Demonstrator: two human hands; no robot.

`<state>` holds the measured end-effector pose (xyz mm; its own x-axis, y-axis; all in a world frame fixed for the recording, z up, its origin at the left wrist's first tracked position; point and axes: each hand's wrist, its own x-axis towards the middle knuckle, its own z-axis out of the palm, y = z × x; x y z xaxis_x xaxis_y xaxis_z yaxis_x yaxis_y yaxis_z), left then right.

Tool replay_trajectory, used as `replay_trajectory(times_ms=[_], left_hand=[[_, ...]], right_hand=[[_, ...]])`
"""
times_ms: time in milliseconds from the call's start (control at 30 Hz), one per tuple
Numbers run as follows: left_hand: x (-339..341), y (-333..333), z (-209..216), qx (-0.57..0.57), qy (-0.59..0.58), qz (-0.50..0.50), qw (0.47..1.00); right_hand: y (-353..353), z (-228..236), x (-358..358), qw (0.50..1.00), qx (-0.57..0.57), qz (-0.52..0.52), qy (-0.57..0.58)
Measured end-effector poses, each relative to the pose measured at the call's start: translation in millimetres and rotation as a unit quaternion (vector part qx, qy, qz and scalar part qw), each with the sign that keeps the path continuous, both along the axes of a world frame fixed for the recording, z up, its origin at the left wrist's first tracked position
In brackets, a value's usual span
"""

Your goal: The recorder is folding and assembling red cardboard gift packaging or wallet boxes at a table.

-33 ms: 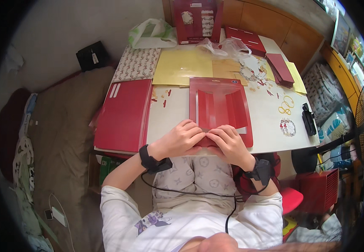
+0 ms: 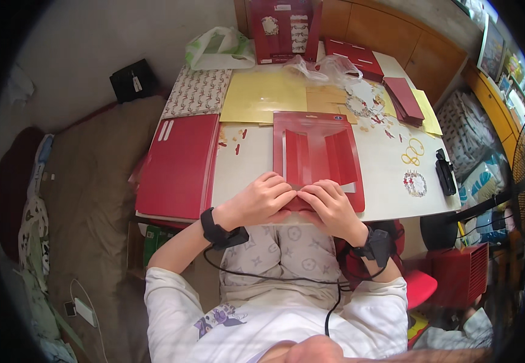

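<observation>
Together, hands (image 2: pixel 267 196) (image 2: pixel 328 202) on red card (image 2: pixel 299 158)

Both hands (image 2: pixel 267 196) (image 2: pixel 329 202) on red card (image 2: pixel 314 158)

- Left hand (image 2: pixel 264 198) — any change in its place or finger pose since the earlier picture is too slight to make out.
- Right hand (image 2: pixel 330 206) — likewise, no shift that can be told.
- Red card (image 2: pixel 300 154) at the fingers — no new fold or turn shows.
- Things about the table (image 2: pixel 389 190) — no difference from the earlier picture can be seen.
</observation>
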<state>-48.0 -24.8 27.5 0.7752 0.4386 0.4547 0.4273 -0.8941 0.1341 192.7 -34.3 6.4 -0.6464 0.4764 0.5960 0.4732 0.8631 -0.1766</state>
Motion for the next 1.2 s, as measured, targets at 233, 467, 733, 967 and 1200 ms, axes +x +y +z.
replay_trajectory(times_ms=[233, 467, 733, 967, 1200], left_hand=[[-1, 5, 3, 0.017, -0.025, -0.006, 1.000], [0, 7, -2, 0.081, -0.072, -0.007, 0.994], [-7, 4, -2, 0.052, -0.057, 0.001, 0.997], [-6, 1, 1, 0.033, -0.050, 0.000, 0.998], [-8, 2, 1, 0.037, -0.046, -0.001, 0.998]], right_hand=[[5, 1, -3, 0.999, 0.012, -0.006, 0.030], [9, 1, -5, 0.997, 0.049, -0.008, 0.063], [2, 7, 30, 0.998, 0.002, -0.016, 0.056], [-8, 12, 51, 0.994, 0.025, -0.105, -0.017], [-5, 5, 51, 0.993, 0.028, -0.104, -0.045]])
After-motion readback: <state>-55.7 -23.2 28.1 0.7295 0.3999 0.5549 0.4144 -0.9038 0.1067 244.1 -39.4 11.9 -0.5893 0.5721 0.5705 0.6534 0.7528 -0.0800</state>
